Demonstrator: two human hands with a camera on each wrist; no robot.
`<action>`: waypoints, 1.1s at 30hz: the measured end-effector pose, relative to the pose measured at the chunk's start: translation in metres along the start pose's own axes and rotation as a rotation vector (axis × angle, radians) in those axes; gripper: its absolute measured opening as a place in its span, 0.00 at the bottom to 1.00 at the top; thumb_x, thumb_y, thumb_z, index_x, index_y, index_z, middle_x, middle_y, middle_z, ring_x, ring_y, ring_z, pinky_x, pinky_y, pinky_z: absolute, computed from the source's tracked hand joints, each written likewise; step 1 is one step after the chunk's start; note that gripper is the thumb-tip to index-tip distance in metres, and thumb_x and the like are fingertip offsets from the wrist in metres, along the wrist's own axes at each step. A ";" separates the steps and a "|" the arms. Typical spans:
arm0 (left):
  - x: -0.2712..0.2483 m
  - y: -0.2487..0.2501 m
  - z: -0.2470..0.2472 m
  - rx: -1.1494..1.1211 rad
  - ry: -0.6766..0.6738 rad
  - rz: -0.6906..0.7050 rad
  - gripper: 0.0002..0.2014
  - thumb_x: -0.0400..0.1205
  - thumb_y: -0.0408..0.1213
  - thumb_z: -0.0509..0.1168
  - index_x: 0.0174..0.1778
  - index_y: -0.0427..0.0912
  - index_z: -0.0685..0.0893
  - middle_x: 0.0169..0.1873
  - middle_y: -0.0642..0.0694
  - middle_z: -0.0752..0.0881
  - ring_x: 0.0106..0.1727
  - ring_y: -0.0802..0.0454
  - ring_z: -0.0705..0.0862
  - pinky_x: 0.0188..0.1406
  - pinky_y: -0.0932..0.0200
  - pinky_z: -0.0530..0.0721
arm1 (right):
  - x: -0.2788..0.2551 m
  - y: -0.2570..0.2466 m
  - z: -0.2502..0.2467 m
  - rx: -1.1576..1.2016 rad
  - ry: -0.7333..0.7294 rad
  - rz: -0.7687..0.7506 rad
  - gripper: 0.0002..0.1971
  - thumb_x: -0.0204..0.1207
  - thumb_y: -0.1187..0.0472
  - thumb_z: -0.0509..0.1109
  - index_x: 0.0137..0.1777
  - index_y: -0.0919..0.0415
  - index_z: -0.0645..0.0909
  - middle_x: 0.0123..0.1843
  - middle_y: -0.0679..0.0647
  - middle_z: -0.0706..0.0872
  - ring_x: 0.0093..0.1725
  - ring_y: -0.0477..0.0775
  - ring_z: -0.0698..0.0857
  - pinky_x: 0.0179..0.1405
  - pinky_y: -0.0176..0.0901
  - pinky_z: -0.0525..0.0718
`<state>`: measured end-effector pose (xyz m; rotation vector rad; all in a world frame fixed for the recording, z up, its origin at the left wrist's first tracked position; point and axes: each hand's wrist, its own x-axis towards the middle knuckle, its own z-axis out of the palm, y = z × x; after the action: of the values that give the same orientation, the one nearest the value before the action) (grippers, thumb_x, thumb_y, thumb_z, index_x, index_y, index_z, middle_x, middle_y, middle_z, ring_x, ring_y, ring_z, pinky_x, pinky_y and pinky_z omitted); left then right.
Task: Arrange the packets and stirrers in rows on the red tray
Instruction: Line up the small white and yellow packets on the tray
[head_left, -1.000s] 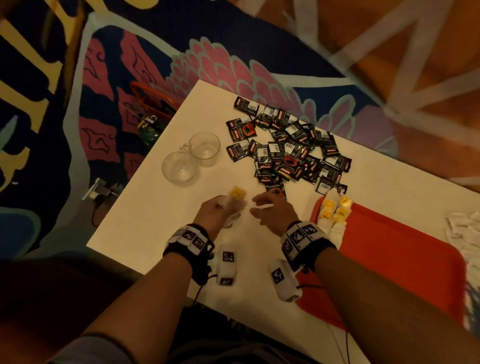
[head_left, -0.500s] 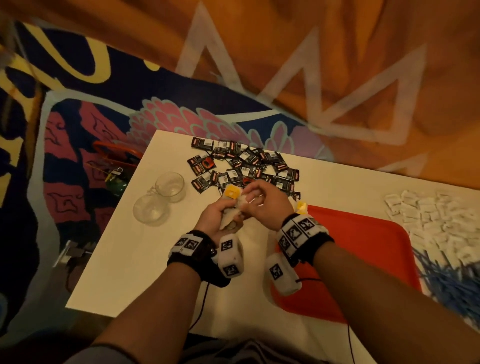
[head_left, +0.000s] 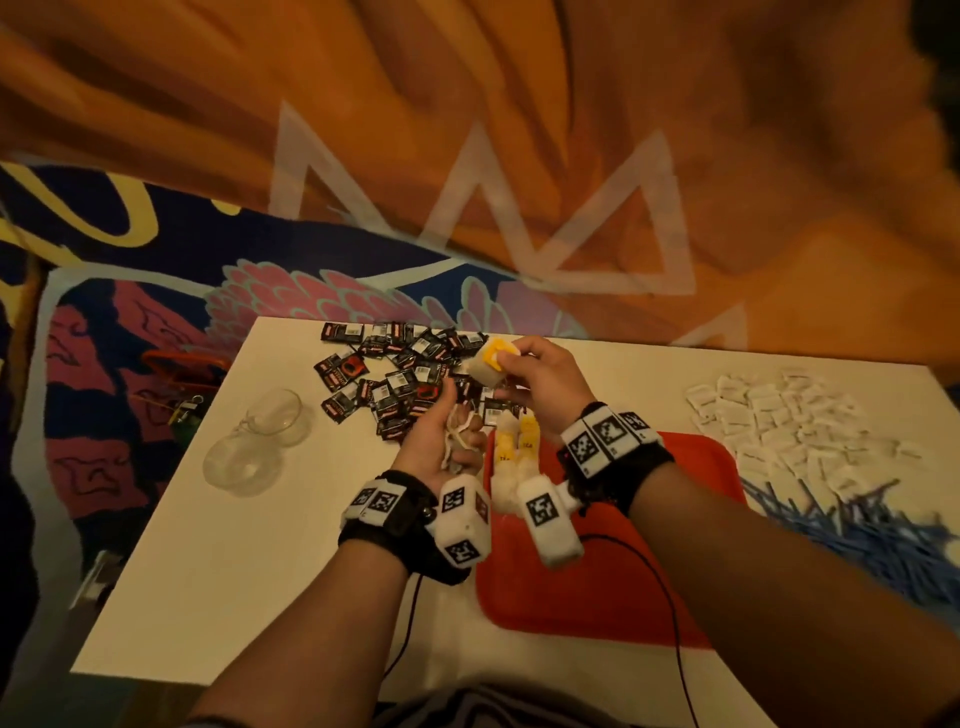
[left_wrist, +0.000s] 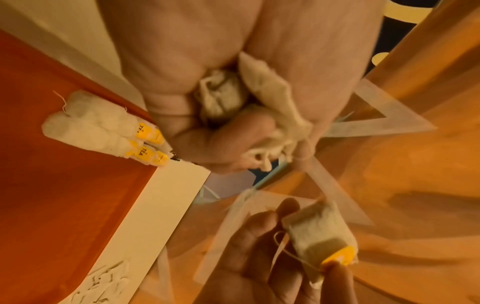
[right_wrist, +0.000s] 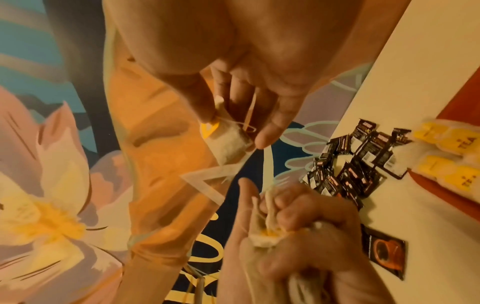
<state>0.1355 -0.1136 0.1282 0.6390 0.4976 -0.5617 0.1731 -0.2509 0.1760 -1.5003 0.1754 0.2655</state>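
My left hand (head_left: 451, 435) is curled round a bunch of white tea bags (left_wrist: 244, 107) above the table, left of the red tray (head_left: 613, 571). My right hand (head_left: 524, 366) pinches one tea bag with a yellow tag (head_left: 491, 358), lifted over the black packets (head_left: 400, 379); the same bag (left_wrist: 322, 236) shows in the left wrist view. Two tea bags with yellow tags (head_left: 511, 452) lie side by side at the tray's far left corner. White packets (head_left: 779, 415) and blue stirrers (head_left: 857, 530) lie on the table right of the tray.
Two clear glass cups (head_left: 254, 441) stand on the white table (head_left: 234, 571) at the left. A patterned carpet (head_left: 130, 338) and orange fabric (head_left: 519, 156) lie beyond the table. Cables run from the wrist bands toward the near edge.
My right hand has pulled one tea bag out of the bunch in my left hand and raised it to the right. The head view has tilted up and right.
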 end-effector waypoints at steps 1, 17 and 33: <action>-0.002 -0.004 0.008 0.016 0.024 -0.011 0.19 0.75 0.55 0.68 0.30 0.41 0.82 0.22 0.47 0.76 0.17 0.57 0.73 0.08 0.69 0.69 | -0.001 -0.003 -0.009 0.021 -0.001 0.007 0.09 0.81 0.68 0.67 0.40 0.59 0.77 0.44 0.60 0.83 0.44 0.57 0.84 0.44 0.47 0.86; -0.006 -0.023 0.088 0.878 0.217 0.590 0.07 0.83 0.34 0.71 0.52 0.35 0.89 0.28 0.45 0.84 0.26 0.54 0.78 0.22 0.62 0.73 | -0.027 -0.002 -0.089 -0.300 -0.051 -0.157 0.08 0.72 0.63 0.79 0.46 0.52 0.84 0.41 0.58 0.92 0.41 0.60 0.92 0.47 0.60 0.91; 0.014 -0.042 0.040 0.949 0.359 0.524 0.03 0.83 0.36 0.71 0.44 0.43 0.89 0.31 0.43 0.86 0.24 0.55 0.79 0.18 0.64 0.70 | -0.013 0.080 -0.096 -0.468 0.063 -0.003 0.07 0.71 0.56 0.80 0.46 0.58 0.91 0.39 0.47 0.89 0.37 0.47 0.84 0.46 0.46 0.85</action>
<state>0.1301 -0.1732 0.1309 1.7381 0.3512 -0.1457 0.1430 -0.3432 0.0964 -1.9743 0.1683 0.2679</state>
